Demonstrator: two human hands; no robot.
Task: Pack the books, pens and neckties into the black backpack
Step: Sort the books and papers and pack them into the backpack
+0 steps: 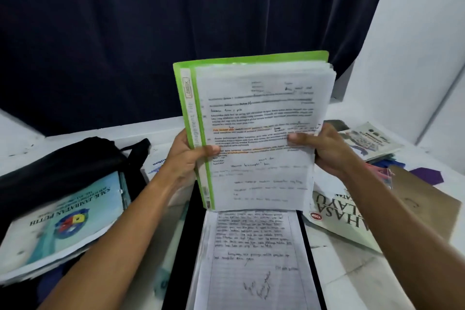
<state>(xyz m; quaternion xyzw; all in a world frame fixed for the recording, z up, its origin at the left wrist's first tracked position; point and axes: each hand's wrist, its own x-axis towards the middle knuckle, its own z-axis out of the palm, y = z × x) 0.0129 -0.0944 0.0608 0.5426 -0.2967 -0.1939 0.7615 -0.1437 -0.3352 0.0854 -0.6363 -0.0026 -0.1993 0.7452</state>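
Note:
I hold a green management file [191, 98], thick with printed white sheets, upright above the table's middle. My left hand [187, 158] grips its spine edge with the thumb on the front page. My right hand [324, 148] grips the loose right edge of the pages. The black backpack [63, 163] lies at the left, and a light-blue school book [68, 219] sticks out of its mouth. A white "Bahasa Melayu" book [337, 219] lies flat at the right. Pens are not clearly visible.
A handwritten lined sheet [254, 259] on a black folder lies under the file. A brown envelope [427, 204], a booklet [367, 141] and purple and red items [425, 175] sit at the right. A dark curtain hangs behind the white table [352, 272].

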